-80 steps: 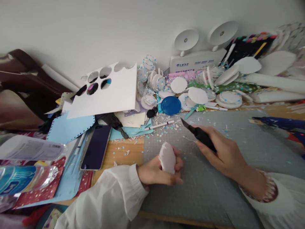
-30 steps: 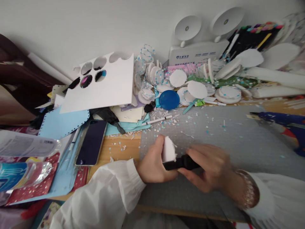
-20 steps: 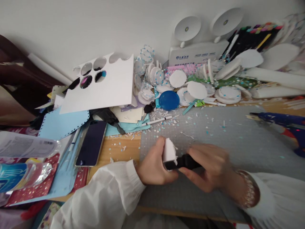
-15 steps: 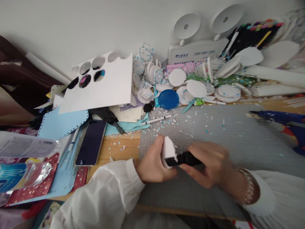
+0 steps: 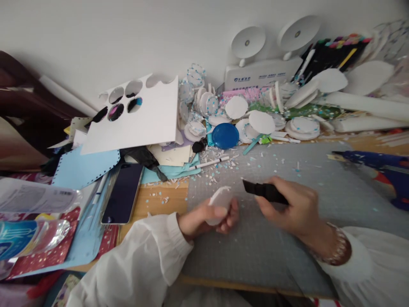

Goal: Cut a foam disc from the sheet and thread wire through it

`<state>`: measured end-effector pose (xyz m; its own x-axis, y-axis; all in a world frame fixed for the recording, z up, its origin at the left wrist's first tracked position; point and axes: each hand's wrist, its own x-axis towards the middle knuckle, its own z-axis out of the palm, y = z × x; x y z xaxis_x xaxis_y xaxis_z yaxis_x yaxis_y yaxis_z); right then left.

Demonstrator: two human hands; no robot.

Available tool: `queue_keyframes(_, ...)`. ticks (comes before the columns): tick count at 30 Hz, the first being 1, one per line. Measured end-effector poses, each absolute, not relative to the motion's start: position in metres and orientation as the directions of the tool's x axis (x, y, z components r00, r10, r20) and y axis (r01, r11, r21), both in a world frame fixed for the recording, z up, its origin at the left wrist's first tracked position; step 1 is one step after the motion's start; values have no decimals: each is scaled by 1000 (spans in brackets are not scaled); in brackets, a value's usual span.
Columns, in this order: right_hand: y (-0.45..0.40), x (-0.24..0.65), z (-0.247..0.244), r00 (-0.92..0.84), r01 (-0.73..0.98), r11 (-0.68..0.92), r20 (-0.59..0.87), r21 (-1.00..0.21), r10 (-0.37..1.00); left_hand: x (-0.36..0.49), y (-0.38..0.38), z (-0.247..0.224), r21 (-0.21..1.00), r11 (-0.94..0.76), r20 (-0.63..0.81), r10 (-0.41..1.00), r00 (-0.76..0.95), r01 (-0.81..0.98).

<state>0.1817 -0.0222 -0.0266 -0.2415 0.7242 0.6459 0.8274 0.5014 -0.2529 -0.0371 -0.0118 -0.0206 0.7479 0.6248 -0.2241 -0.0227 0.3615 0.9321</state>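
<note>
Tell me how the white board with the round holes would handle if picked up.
The white board is probably fairly stiff, lying flat without visible sag. It could snap at the narrow strips between its holes.

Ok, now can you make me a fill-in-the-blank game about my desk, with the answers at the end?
The left hand holds a disc that is coloured ____.
The knife in the right hand is not ____ the disc.
The mat is coloured ____.
The phone lies to the ____ of the mat.

Missing words: white; touching; grey; left
</note>
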Motion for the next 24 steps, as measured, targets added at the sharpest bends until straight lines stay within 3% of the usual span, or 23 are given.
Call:
queue_keyframes(3,-24,182,-25,-275,775,573,673,-267,686,-37,-10,-16,741,670,-262,358,896,-51)
queue_keyframes(5,-27,180,-24,-339,718,642,672,-268,659,-37,-10,-17,625,780,-285,262,922,-29)
queue_keyframes(12,-37,169,-22,-464,604,750,646,-271,606,-39,-11,-30,544,832,-394,137,909,111)
queue_keyframes(19,-33,176,-17,-437,564,725,602,-396,668,-38,-10,-25,578,814,-406,225,886,58)
queue_keyframes(24,-29,175,-20,-281,741,584,638,-331,717,-39,-8,-27,690,706,-270,453,850,-157)
